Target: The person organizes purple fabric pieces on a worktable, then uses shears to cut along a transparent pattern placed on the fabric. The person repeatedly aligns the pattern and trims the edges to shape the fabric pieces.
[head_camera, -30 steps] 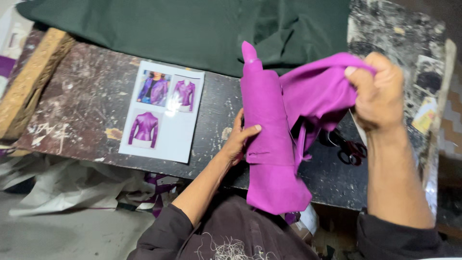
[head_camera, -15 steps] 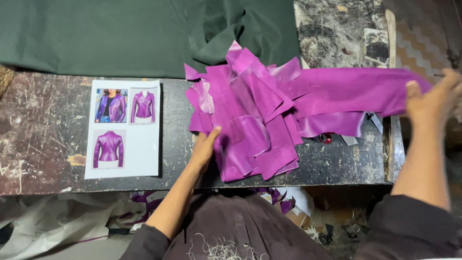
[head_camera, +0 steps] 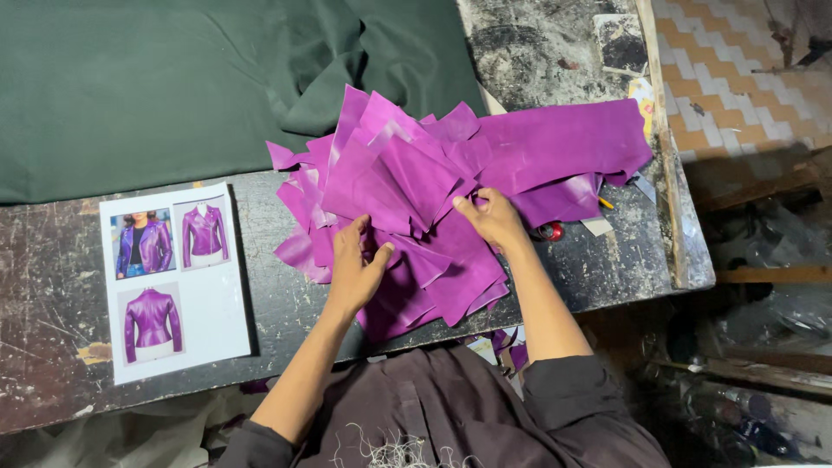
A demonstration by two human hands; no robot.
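Note:
A pile of cut purple leather pieces (head_camera: 433,182) lies spread on the dark worn table (head_camera: 78,347). My left hand (head_camera: 354,264) rests flat on the pile's left part, fingers apart, touching the pieces. At the pile's middle, my right hand (head_camera: 491,217) pinches the edge of one purple piece between thumb and fingers. A longer purple strip (head_camera: 563,143) reaches out to the right.
A white sheet with three photos of a purple jacket (head_camera: 172,279) lies to the left. Dark green fabric (head_camera: 173,78) covers the table's back. A small red object (head_camera: 550,231) peeks out by the pile. The table's right edge (head_camera: 672,191) borders a patterned floor.
The folded purple bundle was laid down and spread flat on the table. My right hand came in from the far right onto the pile's middle; my left hand now lies on the pieces.

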